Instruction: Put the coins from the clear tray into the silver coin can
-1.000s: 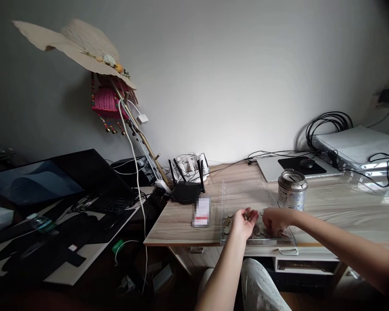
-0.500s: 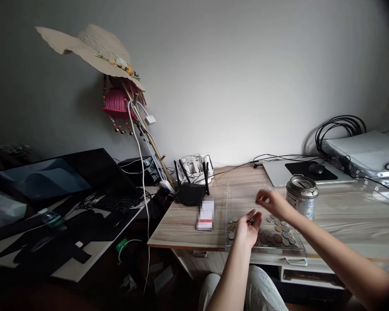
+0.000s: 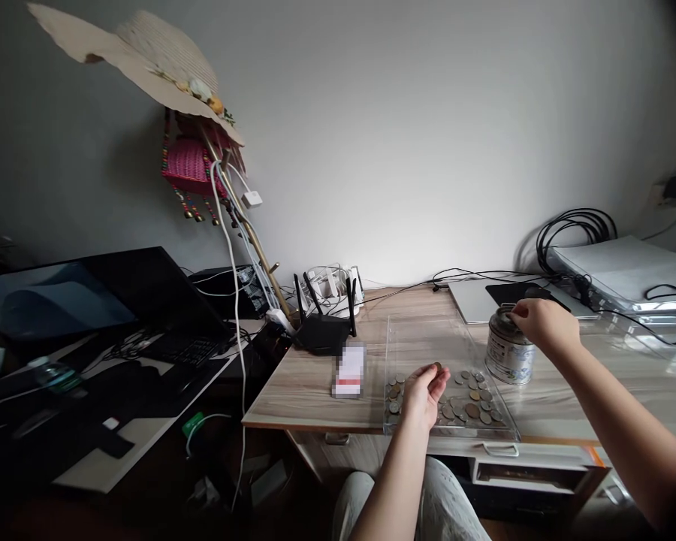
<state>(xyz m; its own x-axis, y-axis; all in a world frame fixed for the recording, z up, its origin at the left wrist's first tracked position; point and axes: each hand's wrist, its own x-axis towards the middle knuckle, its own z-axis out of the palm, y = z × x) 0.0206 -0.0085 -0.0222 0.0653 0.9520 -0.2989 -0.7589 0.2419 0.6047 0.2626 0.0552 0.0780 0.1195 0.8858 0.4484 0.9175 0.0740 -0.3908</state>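
The left hand [image 3: 421, 397] is held palm up over the near part of a clear tray [image 3: 414, 342], its fingers curled inward with the thumb over them, and a coin [image 3: 438, 366] shows at their tips. How many more lie hidden in the palm cannot be told. Just below and to the right of those fingers, loose coins [image 3: 472, 411], silver and brownish, lie scattered across the tray; a smaller group lies to their left, along the tray's side wall.

The right hand [image 3: 547, 324] is bent down over the top of a metal tin [image 3: 510, 363], its fingers drawn together at the lid. Whether they pinch anything is hidden. The tin stands upright directly beneath these fingers, on the wood-grain surface [image 3: 298, 394], just beside the tray. Behind them lie a black mouse pad [image 3: 499, 291] and a silver panel [image 3: 463, 302]; farther back to their right, a coil of black cable [image 3: 575, 218] leans by the wall.

Left of the left fingers, beyond the tray edge, lies a pixelated flat item [image 3: 349, 370], with a black router [image 3: 324, 334] behind it.
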